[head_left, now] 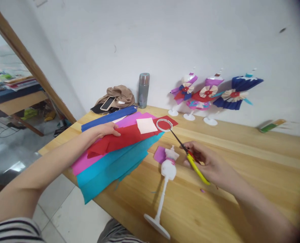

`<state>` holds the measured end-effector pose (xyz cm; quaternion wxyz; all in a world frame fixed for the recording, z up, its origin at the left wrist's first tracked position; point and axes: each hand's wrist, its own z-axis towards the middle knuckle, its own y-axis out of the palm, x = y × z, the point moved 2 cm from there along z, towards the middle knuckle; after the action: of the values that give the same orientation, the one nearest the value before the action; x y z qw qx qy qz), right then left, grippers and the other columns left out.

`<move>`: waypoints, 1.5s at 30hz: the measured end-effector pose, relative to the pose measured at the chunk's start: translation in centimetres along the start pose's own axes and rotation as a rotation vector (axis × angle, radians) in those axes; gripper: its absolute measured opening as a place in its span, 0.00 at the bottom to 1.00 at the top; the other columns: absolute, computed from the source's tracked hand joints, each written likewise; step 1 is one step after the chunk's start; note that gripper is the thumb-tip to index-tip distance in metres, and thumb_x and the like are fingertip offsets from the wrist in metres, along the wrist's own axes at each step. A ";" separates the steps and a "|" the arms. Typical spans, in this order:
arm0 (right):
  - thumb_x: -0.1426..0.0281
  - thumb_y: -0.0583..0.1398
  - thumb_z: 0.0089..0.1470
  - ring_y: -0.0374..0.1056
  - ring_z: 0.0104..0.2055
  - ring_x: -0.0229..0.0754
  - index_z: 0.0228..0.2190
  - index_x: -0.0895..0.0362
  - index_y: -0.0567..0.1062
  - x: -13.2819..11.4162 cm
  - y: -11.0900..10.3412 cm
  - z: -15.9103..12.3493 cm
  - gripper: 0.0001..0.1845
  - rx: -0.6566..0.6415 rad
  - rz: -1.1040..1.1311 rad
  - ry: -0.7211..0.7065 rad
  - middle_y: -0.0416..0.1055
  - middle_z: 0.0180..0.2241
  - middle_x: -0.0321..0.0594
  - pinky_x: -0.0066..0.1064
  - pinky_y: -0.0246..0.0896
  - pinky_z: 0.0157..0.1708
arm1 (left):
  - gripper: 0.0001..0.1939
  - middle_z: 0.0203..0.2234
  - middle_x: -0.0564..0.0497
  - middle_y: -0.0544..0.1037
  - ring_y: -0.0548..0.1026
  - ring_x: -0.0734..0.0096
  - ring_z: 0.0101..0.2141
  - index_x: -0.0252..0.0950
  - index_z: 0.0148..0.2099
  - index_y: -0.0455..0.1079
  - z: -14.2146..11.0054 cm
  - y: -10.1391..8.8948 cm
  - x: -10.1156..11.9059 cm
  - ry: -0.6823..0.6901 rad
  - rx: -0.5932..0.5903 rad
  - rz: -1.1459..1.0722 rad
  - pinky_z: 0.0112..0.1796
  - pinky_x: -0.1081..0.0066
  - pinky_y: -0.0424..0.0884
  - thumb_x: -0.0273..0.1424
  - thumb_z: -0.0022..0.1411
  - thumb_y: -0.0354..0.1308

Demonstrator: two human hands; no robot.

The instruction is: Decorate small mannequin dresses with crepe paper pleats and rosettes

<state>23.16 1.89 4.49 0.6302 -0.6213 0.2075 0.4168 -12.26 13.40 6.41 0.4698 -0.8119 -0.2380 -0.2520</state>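
My left hand (109, 130) is closed on the left part of a red sheet (129, 134), which could be crepe paper or cloth. Beneath lie a magenta sheet (82, 162) and a turquoise sheet (109, 168) that hangs over the table's front edge. In my right hand (203, 158) is a pair of scissors (197, 167) with a yellow and red handle, its blades pointing at a clear tape roll (164, 125). A small white square (147, 126) sits on the red sheet. Between my hands, a white mannequin stand (168, 170) leans or lies near a purple piece (160, 154).
Three dressed miniature mannequins (208, 92) stand along the wall. At the back left are a grey thermos (143, 90), a brown cloth bundle (122, 96), a phone (107, 103) and a rolled blue sheet (109, 118). A green-and-orange item (273, 125) lies at right.
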 end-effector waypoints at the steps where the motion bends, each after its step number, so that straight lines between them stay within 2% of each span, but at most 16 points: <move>1: 0.50 0.64 0.53 0.67 0.29 0.42 0.36 0.54 0.74 0.0 -0.2 0.0 0.21 -0.009 0.038 0.012 0.70 0.28 0.36 0.33 0.67 0.29 | 0.11 0.33 0.48 0.84 0.82 0.57 0.37 0.36 0.34 0.77 -0.4 0.7 -0.2 -0.016 -0.043 -0.072 0.38 0.62 0.77 0.36 0.47 0.67; 4: 0.50 0.65 0.50 0.64 0.28 0.41 0.36 0.54 0.73 -0.1 -0.8 0.0 0.21 -0.007 0.112 0.038 0.67 0.27 0.35 0.33 0.64 0.28 | 0.19 0.39 0.44 0.85 0.83 0.54 0.42 0.36 0.38 0.78 -1.7 2.7 -1.3 -0.060 -0.126 -0.283 0.40 0.60 0.79 0.40 0.44 0.72; 5: 0.51 0.65 0.49 0.63 0.27 0.41 0.35 0.54 0.72 -0.2 -1.0 0.1 0.21 0.003 0.120 0.044 0.65 0.27 0.34 0.32 0.63 0.28 | 0.21 0.40 0.43 0.85 0.83 0.52 0.44 0.36 0.38 0.78 -2.1 3.3 -1.8 -0.109 -0.128 -0.500 0.43 0.59 0.79 0.37 0.41 0.74; 7: 0.53 0.65 0.49 0.62 0.28 0.40 0.34 0.54 0.70 -0.3 -1.3 0.1 0.19 0.008 0.145 0.059 0.64 0.27 0.34 0.32 0.61 0.29 | 0.21 0.40 0.44 0.85 0.83 0.53 0.46 0.36 0.40 0.77 -2.7 4.2 -2.7 -0.125 -0.127 -0.592 0.46 0.59 0.79 0.36 0.42 0.75; 9: 0.55 0.65 0.48 0.62 0.28 0.40 0.33 0.54 0.68 -0.4 -1.4 0.2 0.18 -0.001 0.181 0.082 0.64 0.28 0.34 0.32 0.61 0.30 | 0.20 0.42 0.45 0.85 0.82 0.54 0.47 0.37 0.42 0.77 -3.3 4.9 -3.6 -0.133 -0.102 -0.671 0.48 0.60 0.79 0.35 0.45 0.74; 14: 0.54 0.69 0.42 0.61 0.28 0.40 0.33 0.54 0.69 0.0 -1.4 0.5 0.23 -0.030 0.225 0.113 0.63 0.27 0.33 0.33 0.60 0.30 | 0.24 0.39 0.44 0.85 0.83 0.55 0.42 0.35 0.44 0.76 -4.2 6.0 -4.9 -0.118 0.008 -0.915 0.45 0.59 0.80 0.33 0.43 0.75; 17: 0.53 0.69 0.43 0.61 0.28 0.40 0.32 0.54 0.69 0.0 -1.3 0.4 0.22 -0.022 0.225 0.093 0.64 0.26 0.33 0.33 0.59 0.30 | 0.23 0.38 0.45 0.85 0.83 0.53 0.42 0.35 0.44 0.75 -4.3 6.0 -5.1 -0.031 0.089 -0.694 0.46 0.57 0.79 0.37 0.46 0.73; 20: 0.53 0.69 0.44 0.61 0.27 0.40 0.33 0.54 0.70 -0.1 -1.3 0.3 0.22 -0.032 0.207 0.076 0.64 0.25 0.32 0.33 0.58 0.29 | 0.18 0.39 0.46 0.83 0.80 0.51 0.43 0.35 0.42 0.75 -4.1 4.8 -4.8 0.094 0.263 -0.118 0.46 0.56 0.76 0.39 0.51 0.67; 22: 0.53 0.69 0.44 0.61 0.27 0.41 0.34 0.54 0.71 -0.2 -1.4 0.2 0.22 -0.040 0.207 0.070 0.65 0.26 0.33 0.33 0.59 0.29 | 0.18 0.43 0.46 0.82 0.79 0.52 0.44 0.36 0.46 0.74 -3.9 3.9 -4.5 0.155 0.302 0.213 0.48 0.57 0.75 0.39 0.56 0.63; 25: 0.52 0.70 0.44 0.63 0.28 0.41 0.35 0.54 0.72 -0.2 -1.6 0.2 0.23 -0.031 0.192 0.057 0.67 0.27 0.35 0.34 0.61 0.30 | 0.21 0.48 0.42 0.79 0.78 0.54 0.47 0.35 0.53 0.71 -3.8 3.2 -4.2 0.164 0.327 0.421 0.48 0.59 0.74 0.36 0.59 0.61; 27: 0.52 0.70 0.44 0.64 0.28 0.42 0.35 0.54 0.73 -0.1 -1.7 0.1 0.23 -0.017 0.173 0.041 0.68 0.27 0.35 0.34 0.62 0.30 | 0.16 0.48 0.40 0.78 0.77 0.53 0.47 0.34 0.51 0.71 -3.9 3.4 -4.1 0.182 0.316 0.534 0.48 0.59 0.72 0.33 0.61 0.59; 31: 0.51 0.69 0.45 0.66 0.29 0.42 0.35 0.53 0.72 0.0 -1.6 0.1 0.23 0.000 0.172 0.029 0.69 0.27 0.35 0.33 0.62 0.29 | 0.05 0.41 0.40 0.78 0.76 0.54 0.45 0.33 0.38 0.73 -4.0 4.4 -3.7 0.213 0.265 0.646 0.48 0.60 0.71 0.27 0.61 0.56; 35: 0.51 0.70 0.45 0.65 0.28 0.41 0.34 0.52 0.71 -0.5 -1.6 0.0 0.23 -0.013 0.196 0.040 0.68 0.26 0.34 0.33 0.62 0.28 | 0.08 0.42 0.39 0.78 0.76 0.54 0.45 0.32 0.40 0.73 -4.4 4.9 -2.8 0.222 0.260 0.715 0.47 0.61 0.70 0.28 0.66 0.52; 40: 0.55 0.71 0.43 0.65 0.30 0.40 0.34 0.53 0.71 -1.0 -1.9 -0.2 0.22 -0.034 0.254 0.087 0.68 0.28 0.34 0.32 0.64 0.31 | 0.14 0.44 0.37 0.78 0.76 0.49 0.47 0.31 0.43 0.73 -6.1 4.6 -0.7 0.245 0.280 0.792 0.47 0.58 0.69 0.32 0.70 0.47; 42: 0.56 0.72 0.42 0.65 0.30 0.40 0.35 0.53 0.71 -0.9 -2.0 -0.2 0.23 -0.022 0.266 0.095 0.68 0.28 0.34 0.32 0.63 0.32 | 0.14 0.43 0.40 0.80 0.77 0.51 0.45 0.33 0.44 0.73 -6.6 4.7 0.0 0.254 0.238 0.735 0.44 0.59 0.70 0.34 0.70 0.48; 45: 0.55 0.72 0.42 0.64 0.29 0.40 0.35 0.52 0.71 -0.9 -2.0 -0.1 0.23 -0.020 0.269 0.091 0.67 0.27 0.33 0.31 0.62 0.30 | 0.12 0.42 0.46 0.81 0.78 0.57 0.43 0.36 0.46 0.74 -7.0 5.4 0.8 0.311 0.123 0.481 0.43 0.63 0.71 0.36 0.66 0.54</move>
<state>24.21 1.73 6.38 0.5525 -0.6124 0.3132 0.4708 -9.58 4.96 6.44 0.5952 -0.7666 0.0215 -0.2400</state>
